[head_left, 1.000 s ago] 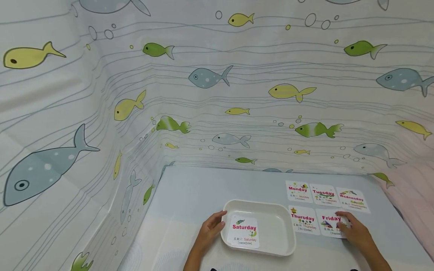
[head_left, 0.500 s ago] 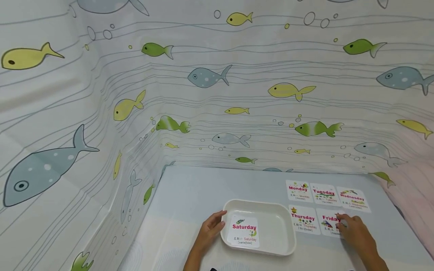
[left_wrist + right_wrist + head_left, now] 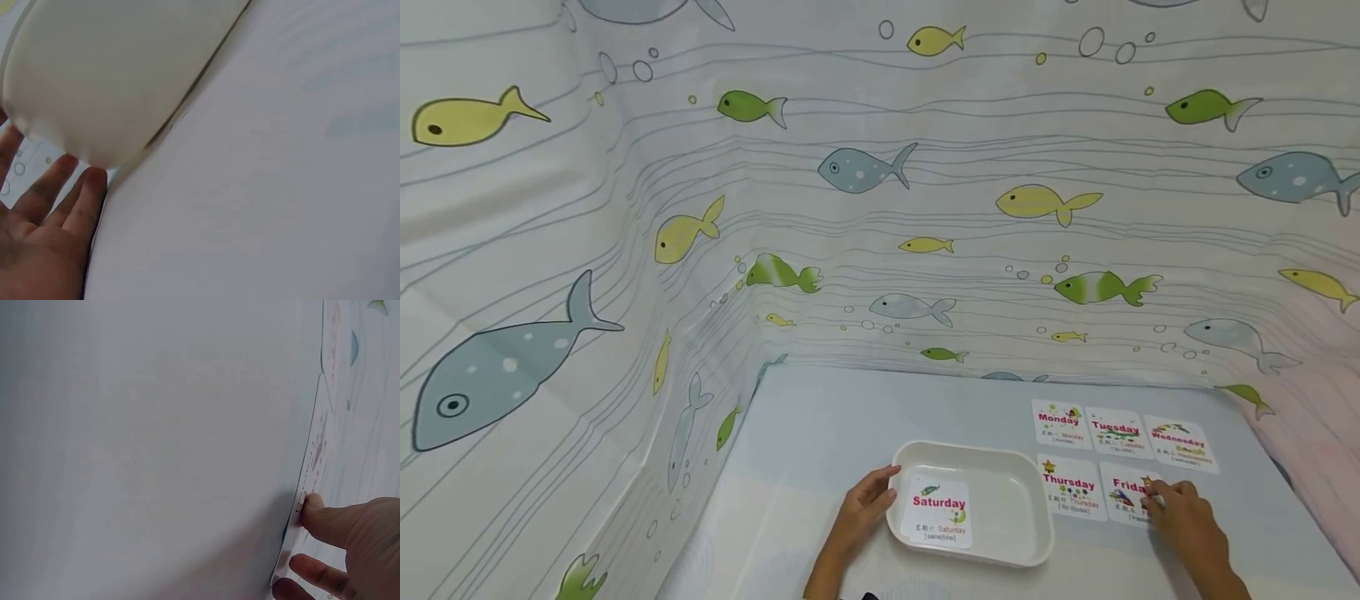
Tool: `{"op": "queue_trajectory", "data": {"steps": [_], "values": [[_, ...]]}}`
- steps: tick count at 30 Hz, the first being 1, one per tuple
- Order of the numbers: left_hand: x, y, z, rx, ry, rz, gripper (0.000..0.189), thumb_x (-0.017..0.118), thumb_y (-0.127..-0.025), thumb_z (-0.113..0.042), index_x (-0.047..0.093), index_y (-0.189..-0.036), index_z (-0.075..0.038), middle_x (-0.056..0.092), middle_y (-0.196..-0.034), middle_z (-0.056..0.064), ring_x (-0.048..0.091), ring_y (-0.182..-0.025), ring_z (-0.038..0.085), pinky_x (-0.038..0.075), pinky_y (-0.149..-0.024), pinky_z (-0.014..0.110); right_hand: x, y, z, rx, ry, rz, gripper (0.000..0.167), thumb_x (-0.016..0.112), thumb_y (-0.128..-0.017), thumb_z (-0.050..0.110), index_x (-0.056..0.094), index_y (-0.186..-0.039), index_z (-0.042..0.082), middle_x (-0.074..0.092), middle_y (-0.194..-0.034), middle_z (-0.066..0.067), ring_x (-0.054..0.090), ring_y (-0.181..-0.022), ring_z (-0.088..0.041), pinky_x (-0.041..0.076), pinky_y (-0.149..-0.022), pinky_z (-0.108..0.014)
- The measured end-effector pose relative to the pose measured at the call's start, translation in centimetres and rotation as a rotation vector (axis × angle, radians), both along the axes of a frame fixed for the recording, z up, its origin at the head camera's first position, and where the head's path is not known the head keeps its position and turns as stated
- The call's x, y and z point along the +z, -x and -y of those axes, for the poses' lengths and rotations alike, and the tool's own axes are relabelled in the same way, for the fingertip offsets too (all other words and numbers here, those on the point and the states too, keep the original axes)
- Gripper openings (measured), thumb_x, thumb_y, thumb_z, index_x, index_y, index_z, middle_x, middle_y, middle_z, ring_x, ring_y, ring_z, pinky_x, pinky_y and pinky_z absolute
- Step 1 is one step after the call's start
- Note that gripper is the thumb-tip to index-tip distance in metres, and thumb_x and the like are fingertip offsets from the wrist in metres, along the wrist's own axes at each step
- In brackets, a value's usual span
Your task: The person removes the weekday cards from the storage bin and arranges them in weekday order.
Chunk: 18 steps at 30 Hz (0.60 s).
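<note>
My left hand [image 3: 856, 515] rests at the left end of a white plastic tray [image 3: 1011, 508]. In the left wrist view its fairly straight fingertips touch the tray's outer wall [image 3: 112, 75]. A card printed "Saturday" [image 3: 939, 515] lies inside the tray, toward its left side. To the right, my right hand [image 3: 1191, 521] reaches over the right side of the "Friday" card [image 3: 1123, 498] and covers part of its print. The thumb [image 3: 331, 522] touches the flat card in the right wrist view, with the other fingertips close to its near edge.
Beside Friday lies the "Thursday" card [image 3: 1070, 492]. Behind them, "Monday" [image 3: 1060, 429], "Tuesday" [image 3: 1116, 435] and "Wednesday" [image 3: 1180, 446] form a row on the pale table [image 3: 827, 408]. A fish-print curtain [image 3: 970, 150] hangs around the back and left.
My right hand has shifted slightly over the Friday card, its fingers drawn in closer together. The left hand and tray keep their place.
</note>
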State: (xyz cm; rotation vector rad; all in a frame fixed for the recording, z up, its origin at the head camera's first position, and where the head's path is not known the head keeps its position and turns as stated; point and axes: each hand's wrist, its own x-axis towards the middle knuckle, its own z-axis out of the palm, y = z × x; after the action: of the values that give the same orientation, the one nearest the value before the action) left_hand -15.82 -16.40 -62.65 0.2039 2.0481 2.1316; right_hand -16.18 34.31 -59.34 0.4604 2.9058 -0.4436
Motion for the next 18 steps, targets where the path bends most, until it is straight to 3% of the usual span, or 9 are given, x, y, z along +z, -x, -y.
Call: {"op": "queue_trajectory", "data": {"steps": [8,12,18], "values": [[0.13,-0.31,0.01,0.0,0.001,0.005,0.04,0.06,-0.099,-0.012,0.057,-0.139,-0.01,0.046,-0.154,0.014,0.036,-0.147,0.025,0.033,-0.109,0.007,-0.3,-0.46,0.52,0.026,-0.041,-0.069,0.035,0.069,-0.091,0.01,0.059,-0.121,-0.006,0.05,-0.103,-0.031,0.052,-0.081,-0.039,0.05,-0.057,-0.043],[0.13,-0.07,-0.02,0.0,0.002,-0.002,0.04,0.06,-0.099,-0.013,0.057,-0.139,-0.012,0.046,-0.154,0.013,0.035,-0.148,0.028,0.034,-0.115,0.016,-0.39,-0.48,0.83,0.021,-0.07,-0.127,0.028,0.069,-0.09,0.007,0.062,-0.114,-0.006,0.052,-0.1,-0.029,0.052,-0.079,-0.039,0.05,-0.056,-0.044],[0.15,0.14,0.02,0.002,0.006,-0.008,0.04,0.061,-0.099,-0.014,0.058,-0.139,-0.012,0.046,-0.154,0.013,0.033,-0.149,0.032,0.033,-0.114,0.014,-0.62,-0.23,0.88,0.015,-0.069,-0.169,0.023,0.069,-0.09,0.006,0.064,-0.108,-0.006,0.055,-0.098,-0.027,0.053,-0.079,-0.037,0.05,-0.058,-0.046]]}}
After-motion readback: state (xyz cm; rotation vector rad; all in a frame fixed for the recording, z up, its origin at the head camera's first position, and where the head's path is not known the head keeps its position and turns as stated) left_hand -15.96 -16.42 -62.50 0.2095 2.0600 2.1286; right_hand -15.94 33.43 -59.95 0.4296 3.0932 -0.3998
